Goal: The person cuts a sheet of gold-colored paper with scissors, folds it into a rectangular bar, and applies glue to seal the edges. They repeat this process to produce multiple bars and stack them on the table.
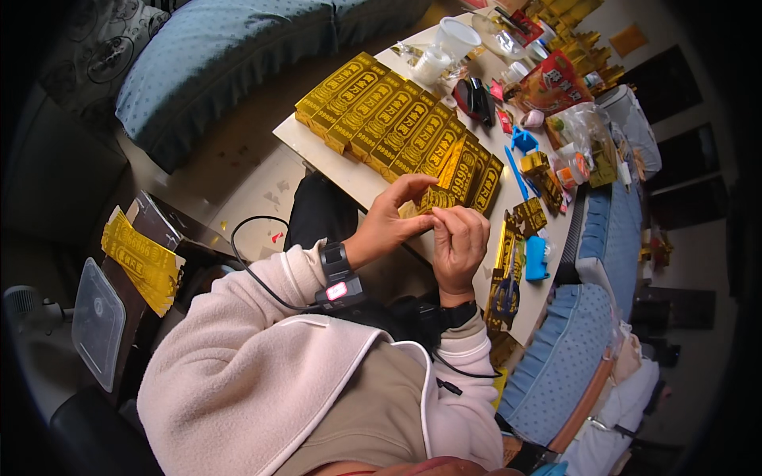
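Over the near edge of the table, my left hand (385,224) curves its thumb and forefinger around a small gold-and-black printed paper piece (436,199). My right hand (460,244) has its fingers bent into a pinch that meets the left thumb tip at the same piece. How the piece is folded is largely hidden by the fingers. Just beyond my hands, a row of gold-and-black printed boxes (381,111) stands side by side. Toward its right end, one bright yellow-gold box (450,164) leans at a tilt among the others.
The pale table (287,136) also bears scissors (505,296), a blue holder (536,259), a blue pen (516,172), a red food bag (554,82) and a plastic cup (458,36). Gold printed sheets (141,260) lie at the left. A black cable (252,266) loops from my left wrist.
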### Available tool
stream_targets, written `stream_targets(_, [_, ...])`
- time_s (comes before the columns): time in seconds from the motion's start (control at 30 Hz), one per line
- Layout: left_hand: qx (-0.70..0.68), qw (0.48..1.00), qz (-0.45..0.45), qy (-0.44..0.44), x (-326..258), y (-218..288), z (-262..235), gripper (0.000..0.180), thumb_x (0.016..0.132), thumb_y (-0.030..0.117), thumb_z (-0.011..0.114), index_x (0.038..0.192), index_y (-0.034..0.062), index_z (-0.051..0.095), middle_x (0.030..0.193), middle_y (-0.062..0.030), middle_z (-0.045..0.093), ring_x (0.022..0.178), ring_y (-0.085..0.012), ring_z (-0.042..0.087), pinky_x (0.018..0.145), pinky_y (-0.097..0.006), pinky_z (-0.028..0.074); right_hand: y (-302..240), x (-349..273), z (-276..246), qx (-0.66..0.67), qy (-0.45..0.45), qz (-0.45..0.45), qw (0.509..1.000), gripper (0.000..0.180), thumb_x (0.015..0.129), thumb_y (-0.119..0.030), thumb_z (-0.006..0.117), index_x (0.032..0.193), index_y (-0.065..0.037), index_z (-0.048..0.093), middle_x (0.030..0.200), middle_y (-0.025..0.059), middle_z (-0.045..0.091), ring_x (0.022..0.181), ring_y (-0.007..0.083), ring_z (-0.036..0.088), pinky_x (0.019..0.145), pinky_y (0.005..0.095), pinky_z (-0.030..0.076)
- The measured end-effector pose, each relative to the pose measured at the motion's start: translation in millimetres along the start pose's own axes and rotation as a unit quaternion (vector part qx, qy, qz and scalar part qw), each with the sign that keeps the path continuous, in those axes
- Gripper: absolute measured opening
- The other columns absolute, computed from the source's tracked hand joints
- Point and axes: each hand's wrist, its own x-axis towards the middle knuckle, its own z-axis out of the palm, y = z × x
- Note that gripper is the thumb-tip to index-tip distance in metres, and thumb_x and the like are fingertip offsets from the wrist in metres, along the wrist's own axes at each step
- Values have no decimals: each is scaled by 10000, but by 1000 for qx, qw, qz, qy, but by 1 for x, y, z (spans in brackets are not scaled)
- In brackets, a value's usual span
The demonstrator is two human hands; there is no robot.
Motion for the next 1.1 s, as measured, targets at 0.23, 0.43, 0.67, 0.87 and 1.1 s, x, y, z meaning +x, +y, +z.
stream_targets(0.23, [2, 1000, -3, -21, 3, -2, 0, 588, 877, 47, 763, 1414, 63, 525, 1381, -55, 596, 1292, -162, 552, 1151, -332, 391, 3, -1, 0, -18, -3, -7, 1000, 175, 927, -143, 754, 1102, -127, 754, 1055, 56, 649, 1001, 273, 617, 872, 400, 524])
stream_targets(0.43, [-5, 1000, 0, -22, 1, -4, -1, 598, 875, 56, 779, 1415, 64, 522, 1383, -58, 595, 1305, -168, 548, 1157, -332, 390, 2, -1, -2, -17, -23, -9, 1000, 176, 939, -127, 741, 1112, -98, 739, 1067, 77, 661, 1018, 298, 614, 903, 410, 507])
stream_targets(0.67, [-27, 1000, -4, -10, 0, -4, 1, 579, 859, 46, 802, 1380, 42, 552, 1326, -77, 611, 1286, -190, 565, 1148, -335, 406, 1, 1, -5, -38, -44, -15, 998, 270, 924, -219, 757, 1165, -101, 732, 1108, 73, 638, 1053, 285, 598, 924, 414, 507])
stream_targets(0.87, [-18, 1000, -4, -12, 1, -7, 2, 616, 847, 45, 818, 1398, 62, 544, 1323, -72, 614, 1282, -191, 566, 1143, -334, 410, -2, -1, -10, -40, -78, 4, 996, 379, 939, -317, 727, 1246, -97, 705, 1184, 83, 618, 1119, 298, 568, 984, 433, 473])
stream_targets(1.1, [17, 1000, -3, -11, -6, -13, 3, 640, 830, 61, 841, 1404, 79, 559, 1253, -70, 628, 1201, -183, 581, 1063, -319, 452, 0, -5, -14, 21, -61, 25, 998, 505, 1061, -489, 478, 1232, -88, 734, 1156, 87, 639, 1113, 299, 565, 988, 432, 463])
